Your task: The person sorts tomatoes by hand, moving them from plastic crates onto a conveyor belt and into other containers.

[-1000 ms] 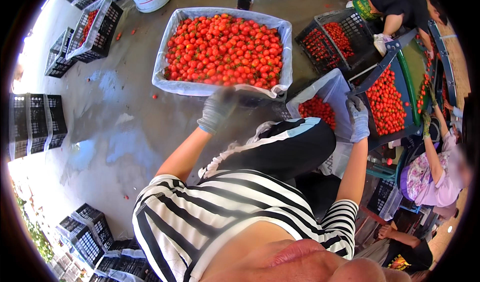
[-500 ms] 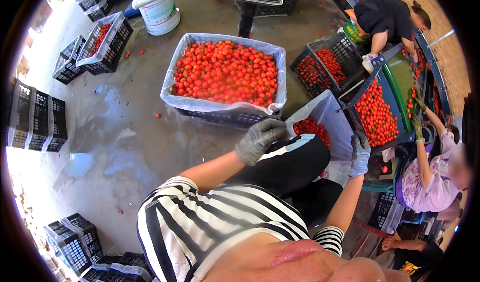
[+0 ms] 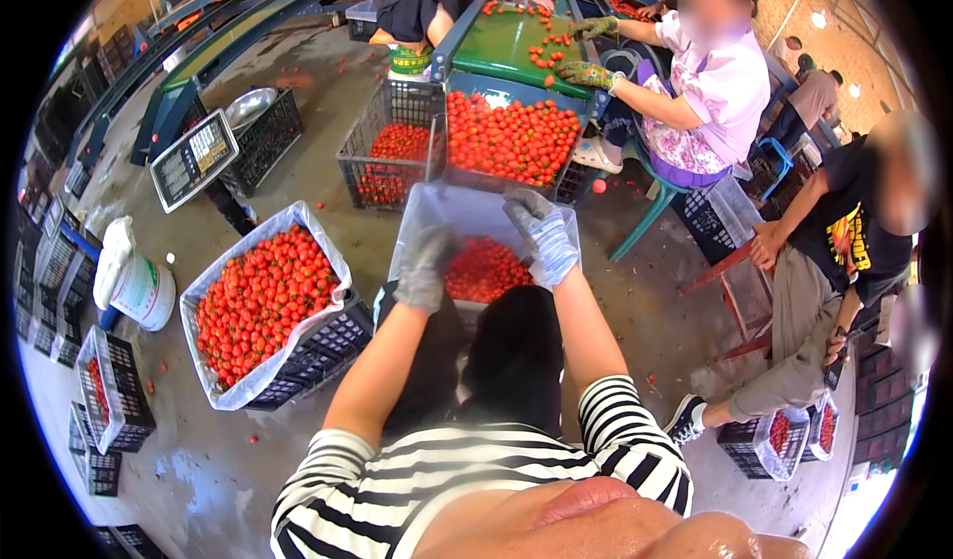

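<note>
In front of my knees stands a crate with a pale plastic liner (image 3: 402, 231), small red tomatoes (image 3: 486, 269) lying in its bottom. My left hand (image 3: 425, 266), in a grey glove, is over its left side and smeared by motion, so its fingers cannot be read. At the right side of the same crate is my right hand (image 3: 541, 231), in a grey and pale blue glove, fingers stretched forward over the liner; I see nothing held in it. Just beyond, a metal chute tray holds a heap of tomatoes (image 3: 511, 142).
A full lined crate of tomatoes (image 3: 263, 306) stands at left, near a scale display (image 3: 195, 160) and a white bucket (image 3: 144, 291). Ahead is a black crate (image 3: 372, 177). A person in pink (image 3: 710, 72) sorts at the green belt (image 3: 506, 43); another sits at right (image 3: 844, 202).
My view has swung right, so the full crate now lies farther left. My left hand has moved from beside the lined crate to over it; my right hand stays at its right side.
</note>
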Demonstrator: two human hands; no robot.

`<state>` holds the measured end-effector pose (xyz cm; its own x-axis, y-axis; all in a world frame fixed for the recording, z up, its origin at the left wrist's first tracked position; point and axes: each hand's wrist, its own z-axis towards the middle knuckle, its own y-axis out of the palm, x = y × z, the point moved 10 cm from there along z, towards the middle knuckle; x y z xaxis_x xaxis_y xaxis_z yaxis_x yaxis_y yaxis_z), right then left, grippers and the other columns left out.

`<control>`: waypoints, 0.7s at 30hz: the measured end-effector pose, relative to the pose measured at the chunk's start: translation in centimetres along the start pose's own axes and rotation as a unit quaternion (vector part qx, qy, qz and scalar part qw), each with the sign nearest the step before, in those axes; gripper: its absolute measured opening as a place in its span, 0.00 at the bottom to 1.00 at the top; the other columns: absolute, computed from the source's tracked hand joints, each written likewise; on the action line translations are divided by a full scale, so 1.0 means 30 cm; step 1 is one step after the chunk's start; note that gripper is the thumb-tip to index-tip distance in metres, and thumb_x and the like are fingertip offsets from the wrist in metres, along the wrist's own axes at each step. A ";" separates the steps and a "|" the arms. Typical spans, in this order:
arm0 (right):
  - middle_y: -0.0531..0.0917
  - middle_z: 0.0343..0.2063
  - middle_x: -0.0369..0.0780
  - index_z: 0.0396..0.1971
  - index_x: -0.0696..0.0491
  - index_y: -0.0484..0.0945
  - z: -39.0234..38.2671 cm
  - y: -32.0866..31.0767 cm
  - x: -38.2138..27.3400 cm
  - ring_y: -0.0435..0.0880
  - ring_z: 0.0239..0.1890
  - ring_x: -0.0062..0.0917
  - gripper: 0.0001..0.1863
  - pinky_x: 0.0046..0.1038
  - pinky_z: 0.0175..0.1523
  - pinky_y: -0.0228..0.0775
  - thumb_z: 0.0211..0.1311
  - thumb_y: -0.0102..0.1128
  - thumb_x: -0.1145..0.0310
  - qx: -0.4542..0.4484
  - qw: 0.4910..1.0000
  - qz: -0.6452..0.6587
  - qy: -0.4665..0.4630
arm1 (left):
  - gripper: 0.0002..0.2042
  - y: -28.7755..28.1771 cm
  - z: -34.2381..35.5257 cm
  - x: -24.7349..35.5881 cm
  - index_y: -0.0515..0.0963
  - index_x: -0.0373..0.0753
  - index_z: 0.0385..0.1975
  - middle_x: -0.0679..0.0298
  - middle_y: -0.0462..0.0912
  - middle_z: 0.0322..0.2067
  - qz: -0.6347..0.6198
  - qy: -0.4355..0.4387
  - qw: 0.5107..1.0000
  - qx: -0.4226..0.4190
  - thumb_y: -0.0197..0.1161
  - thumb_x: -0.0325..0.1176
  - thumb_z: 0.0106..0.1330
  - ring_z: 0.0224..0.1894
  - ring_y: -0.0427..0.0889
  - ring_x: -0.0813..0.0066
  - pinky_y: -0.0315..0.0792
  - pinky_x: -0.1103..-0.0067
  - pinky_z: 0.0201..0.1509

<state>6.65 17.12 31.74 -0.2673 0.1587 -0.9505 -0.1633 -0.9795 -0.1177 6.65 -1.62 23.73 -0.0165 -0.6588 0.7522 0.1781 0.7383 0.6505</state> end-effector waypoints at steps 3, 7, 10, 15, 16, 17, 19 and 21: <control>0.79 0.34 0.37 0.38 0.57 0.77 0.010 -0.029 0.100 0.76 0.37 0.19 0.10 0.21 0.44 0.68 0.55 0.56 0.75 0.007 0.999 0.048 -0.001 | 0.12 -0.139 -0.092 0.053 0.74 0.34 0.40 0.57 0.79 0.33 -0.046 0.034 0.998 0.040 0.61 0.31 0.58 0.40 0.79 0.62 0.73 0.65 0.50; 0.80 0.33 0.39 0.37 0.58 0.77 0.047 0.038 0.103 0.77 0.36 0.21 0.09 0.22 0.44 0.69 0.56 0.56 0.74 -0.027 0.997 0.058 -0.044 | 0.12 -0.285 -0.258 0.182 0.74 0.34 0.40 0.57 0.79 0.33 -0.009 0.085 0.989 0.123 0.59 0.34 0.60 0.37 0.79 0.65 0.72 0.69 0.49; 0.81 0.32 0.41 0.35 0.59 0.78 0.071 0.106 0.051 0.78 0.35 0.25 0.08 0.25 0.43 0.70 0.58 0.54 0.72 -0.052 0.991 0.070 -0.105 | 0.10 -0.348 -0.233 0.315 0.77 0.36 0.36 0.59 0.81 0.31 -0.044 0.111 0.984 0.134 0.60 0.35 0.59 0.38 0.80 0.64 0.72 0.68 0.48; 0.81 0.33 0.42 0.33 0.57 0.79 0.017 0.298 -0.122 0.79 0.36 0.29 0.08 0.26 0.43 0.69 0.54 0.56 0.72 -0.055 0.956 -0.067 -0.280 | 0.10 -0.652 -0.279 0.555 0.77 0.37 0.35 0.59 0.81 0.31 -0.044 0.164 0.962 0.214 0.60 0.36 0.60 0.35 0.80 0.66 0.76 0.69 0.44; 0.82 0.33 0.42 0.33 0.56 0.79 0.006 0.323 -0.158 0.79 0.36 0.29 0.07 0.26 0.43 0.69 0.54 0.56 0.72 -0.060 0.956 -0.004 -0.288 | 0.10 -0.718 -0.272 0.575 0.77 0.37 0.35 0.59 0.81 0.30 -0.029 0.186 0.958 0.217 0.60 0.36 0.60 0.34 0.80 0.66 0.76 0.69 0.43; 0.81 0.32 0.40 0.33 0.55 0.79 0.000 0.358 -0.196 0.78 0.35 0.25 0.07 0.26 0.44 0.69 0.56 0.56 0.72 -0.078 0.947 -0.082 -0.302 | 0.09 -0.819 -0.329 0.646 0.77 0.37 0.35 0.59 0.81 0.30 -0.003 0.216 0.947 0.239 0.60 0.36 0.60 0.33 0.80 0.67 0.76 0.69 0.43; 0.81 0.35 0.37 0.38 0.54 0.78 0.047 0.391 -0.029 0.78 0.36 0.19 0.09 0.22 0.42 0.70 0.56 0.57 0.71 -0.126 0.983 0.116 -0.062 | 0.10 -0.791 -0.417 0.726 0.75 0.36 0.38 0.60 0.80 0.29 -0.046 0.234 0.945 0.222 0.58 0.34 0.61 0.33 0.80 0.68 0.76 0.71 0.43; 0.81 0.34 0.37 0.39 0.55 0.77 0.037 0.476 -0.014 0.79 0.36 0.21 0.10 0.23 0.43 0.71 0.58 0.55 0.69 -0.157 0.967 0.197 -0.024 | 0.11 -0.927 -0.536 0.868 0.74 0.34 0.40 0.57 0.78 0.34 -0.063 0.277 0.932 0.228 0.57 0.34 0.62 0.36 0.79 0.65 0.75 0.70 0.45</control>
<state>3.36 3.21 30.78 -0.2950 -0.2371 -0.9256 0.2550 -0.9531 0.1629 17.08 -41.63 23.55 0.5228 -0.6250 0.5798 -0.2289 0.5522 0.8017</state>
